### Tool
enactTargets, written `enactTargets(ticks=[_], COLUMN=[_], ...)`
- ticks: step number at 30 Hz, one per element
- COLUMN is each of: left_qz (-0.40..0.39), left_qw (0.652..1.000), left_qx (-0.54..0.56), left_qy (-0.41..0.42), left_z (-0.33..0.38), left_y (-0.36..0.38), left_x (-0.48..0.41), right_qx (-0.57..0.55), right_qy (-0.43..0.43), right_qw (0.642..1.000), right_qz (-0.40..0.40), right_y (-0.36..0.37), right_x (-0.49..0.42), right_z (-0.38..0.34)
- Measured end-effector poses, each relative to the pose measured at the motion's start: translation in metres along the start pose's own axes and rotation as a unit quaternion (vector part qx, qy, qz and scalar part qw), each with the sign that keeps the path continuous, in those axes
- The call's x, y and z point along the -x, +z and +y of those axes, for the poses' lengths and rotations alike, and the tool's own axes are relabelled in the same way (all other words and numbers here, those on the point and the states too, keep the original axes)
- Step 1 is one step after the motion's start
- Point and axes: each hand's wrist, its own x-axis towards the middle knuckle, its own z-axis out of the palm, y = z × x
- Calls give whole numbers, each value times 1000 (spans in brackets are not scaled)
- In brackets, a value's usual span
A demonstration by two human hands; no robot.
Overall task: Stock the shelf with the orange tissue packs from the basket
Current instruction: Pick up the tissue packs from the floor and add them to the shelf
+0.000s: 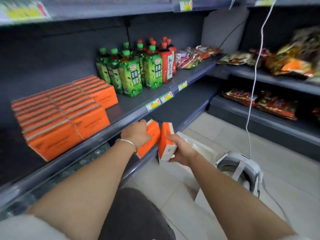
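Note:
Several orange tissue packs (64, 111) stand in rows on the grey shelf (131, 103) at the left. My left hand (136, 133) grips one orange tissue pack (152, 135) just below the shelf's front edge. My right hand (180, 149) grips a second orange tissue pack (165, 141) right beside it, its white end facing me. The two held packs are side by side and nearly touch. A white basket (204, 149) lies on the floor behind my right hand, mostly hidden.
Green and red tea bottles (136, 70) stand on the same shelf right of the orange rows, with a bare gap between. Snack bags (195, 55) lie further right. A white cable (254, 84) hangs down at the right. A white device (240, 168) sits on the tiled floor.

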Motion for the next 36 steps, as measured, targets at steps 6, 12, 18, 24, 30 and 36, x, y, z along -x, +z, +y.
enactTargets(ticks=[6,12,18,24,30,36], left_qz=[47,108,167,259,266,263], left_qw=[999,994,985,957,951,952], left_qx=[-7,-11,-13,-109,-152,-154], left_qy=[-20,-19,-35,-63,-49,-37], left_z=[-16,-50,-88,-128,-162,-176], left_y=[-49,-100,-151,-183,-185,-177], left_x=[16,8,-11,-32,-59,-79], right_qx=[111,114,266,610,748,768], right_qy=[-39,-95,-204,-198,-224,-261], right_qw=[993,988,939,757,623,574], right_qz=[9,30,79,125,56,106], right_y=[58,111,153,178,202,212], right_x=[5,-7,-42,-85,-141,-170], right_z=[-37,-81,-128,-150,-148,-137])
